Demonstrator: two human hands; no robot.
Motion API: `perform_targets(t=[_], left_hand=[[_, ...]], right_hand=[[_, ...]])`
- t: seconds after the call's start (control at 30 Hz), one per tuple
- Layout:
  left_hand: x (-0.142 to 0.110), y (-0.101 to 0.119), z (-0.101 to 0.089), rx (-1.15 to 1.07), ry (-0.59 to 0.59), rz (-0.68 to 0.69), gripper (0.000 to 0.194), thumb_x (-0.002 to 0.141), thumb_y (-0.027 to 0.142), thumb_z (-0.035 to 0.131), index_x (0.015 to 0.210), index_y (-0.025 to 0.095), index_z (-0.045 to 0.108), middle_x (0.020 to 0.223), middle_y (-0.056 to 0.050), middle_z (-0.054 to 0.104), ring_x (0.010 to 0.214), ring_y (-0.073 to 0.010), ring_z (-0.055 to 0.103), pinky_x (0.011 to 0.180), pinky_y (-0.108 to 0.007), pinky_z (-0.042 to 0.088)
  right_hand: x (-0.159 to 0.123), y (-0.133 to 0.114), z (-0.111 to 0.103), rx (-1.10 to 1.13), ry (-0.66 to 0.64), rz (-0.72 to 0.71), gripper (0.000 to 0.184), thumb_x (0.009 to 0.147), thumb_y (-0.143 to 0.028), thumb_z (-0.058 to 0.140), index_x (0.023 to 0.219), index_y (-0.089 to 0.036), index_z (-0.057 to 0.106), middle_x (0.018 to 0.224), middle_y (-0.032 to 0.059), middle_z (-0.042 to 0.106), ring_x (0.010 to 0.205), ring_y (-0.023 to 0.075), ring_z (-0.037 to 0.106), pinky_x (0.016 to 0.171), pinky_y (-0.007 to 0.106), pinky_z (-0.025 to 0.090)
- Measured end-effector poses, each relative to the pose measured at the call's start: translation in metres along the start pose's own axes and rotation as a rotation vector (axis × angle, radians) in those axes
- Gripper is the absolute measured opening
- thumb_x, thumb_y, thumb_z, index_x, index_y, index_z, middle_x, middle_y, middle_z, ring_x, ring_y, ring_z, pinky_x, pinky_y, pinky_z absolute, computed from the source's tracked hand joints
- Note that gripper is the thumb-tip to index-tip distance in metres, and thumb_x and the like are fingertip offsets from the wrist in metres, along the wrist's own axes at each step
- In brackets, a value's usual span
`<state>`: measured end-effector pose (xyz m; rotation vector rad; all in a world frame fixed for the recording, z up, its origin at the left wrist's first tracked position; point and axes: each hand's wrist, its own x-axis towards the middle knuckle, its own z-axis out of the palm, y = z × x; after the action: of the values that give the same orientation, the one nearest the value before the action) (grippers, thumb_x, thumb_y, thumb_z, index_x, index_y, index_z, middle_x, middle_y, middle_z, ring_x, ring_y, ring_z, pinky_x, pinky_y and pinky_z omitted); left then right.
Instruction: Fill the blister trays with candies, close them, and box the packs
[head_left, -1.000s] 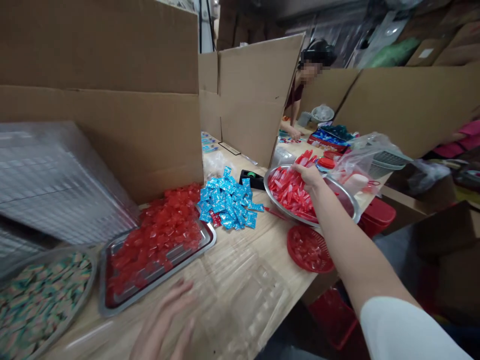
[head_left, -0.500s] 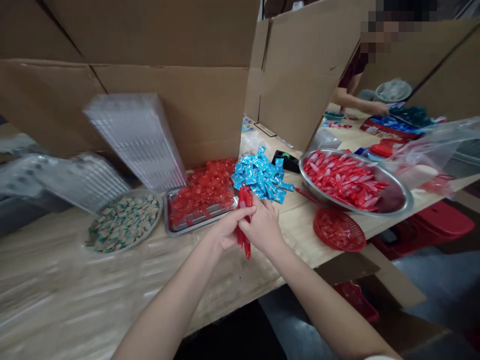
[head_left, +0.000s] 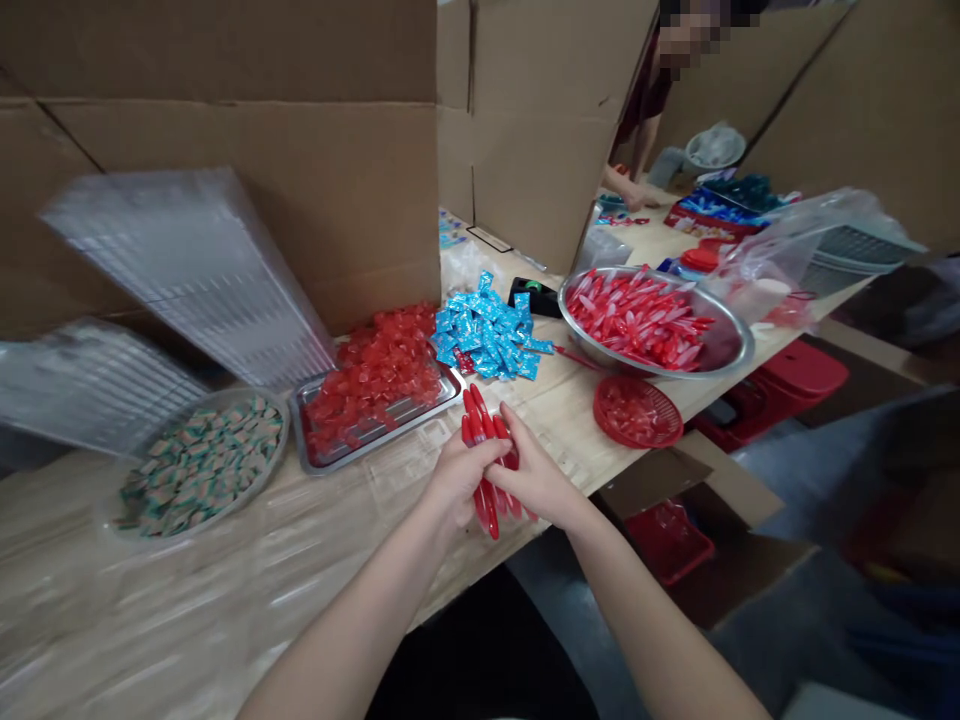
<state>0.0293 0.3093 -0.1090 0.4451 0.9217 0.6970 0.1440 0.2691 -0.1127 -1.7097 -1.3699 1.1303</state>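
Blue sachets [head_left: 487, 338] lie beside a steel tray [head_left: 390, 425] (red pieces [head_left: 371, 375] heaped on it).

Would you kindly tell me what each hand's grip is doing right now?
Left hand: closed, holding a bunch of long red plastic pieces.
Right hand: closed, holding the same bunch.

Looks like a small hand-packing workshop, tbh: a long wooden bench [head_left: 570, 425] split up by tall cardboard dividers [head_left: 247, 210], stacks of clear plastic trays [head_left: 187, 270], heaps of blue sachets [head_left: 487, 335], a steel bowl [head_left: 731, 340] of red plastic pieces [head_left: 637, 320], and another worker [head_left: 645, 100] in the next bay.
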Motion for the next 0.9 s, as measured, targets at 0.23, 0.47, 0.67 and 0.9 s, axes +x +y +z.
perform_targets(t=[0.23, 0.47, 0.67, 0.9], left_hand=[[0.013, 0.015, 0.002, 0.289, -0.100, -0.009, 0.022, 0.062, 0.022, 0.072, 0.077, 0.015, 0.057, 0.061, 0.000, 0.061, 0.050, -0.0133, 0.059, 0.049, -0.023, 0.047], [0.039, 0.040, -0.017, 0.912, -0.047, 0.089, 0.015, 0.068, 0.025, 0.063, 0.077, 0.017, 0.053, 0.060, -0.001, 0.060, 0.058, -0.0158, 0.062, 0.053, -0.024, 0.046], [0.069, 0.044, -0.001, 1.354, -0.057, 0.183, 0.017, 0.054, 0.017, 0.068, 0.053, 0.018, 0.051, 0.055, -0.002, 0.058, 0.067, -0.0230, 0.062, 0.057, -0.026, 0.040], [0.088, 0.013, 0.021, 1.633, 0.023, 0.296, 0.024, 0.062, 0.037, 0.068, 0.070, 0.018, 0.056, 0.078, -0.013, 0.065, 0.089, -0.0307, 0.061, 0.069, -0.031, 0.041]], right_hand=[[-0.015, 0.007, -0.003, 0.264, 0.035, 0.109, 0.043, 0.078, -0.035, 0.055, 0.116, -0.016, 0.055, 0.066, -0.0027, 0.055, 0.051, 0.0096, 0.051, 0.047, 0.023, 0.043], [0.001, 0.014, -0.061, 0.396, 0.236, 0.252, 0.075, 0.069, -0.026, 0.060, 0.136, -0.022, 0.028, 0.068, -0.0042, 0.060, 0.052, 0.0146, 0.061, 0.047, 0.028, 0.052], [-0.027, 0.036, -0.095, 0.457, 0.308, 0.303, 0.066, 0.071, -0.031, 0.065, 0.130, -0.028, 0.036, 0.078, -0.0022, 0.060, 0.059, 0.0149, 0.064, 0.058, 0.032, 0.054], [-0.076, 0.068, -0.079, 0.152, 0.369, 0.248, 0.045, 0.079, -0.044, 0.056, 0.116, -0.017, 0.054, 0.073, 0.0016, 0.061, 0.059, 0.0131, 0.055, 0.052, 0.025, 0.043]])
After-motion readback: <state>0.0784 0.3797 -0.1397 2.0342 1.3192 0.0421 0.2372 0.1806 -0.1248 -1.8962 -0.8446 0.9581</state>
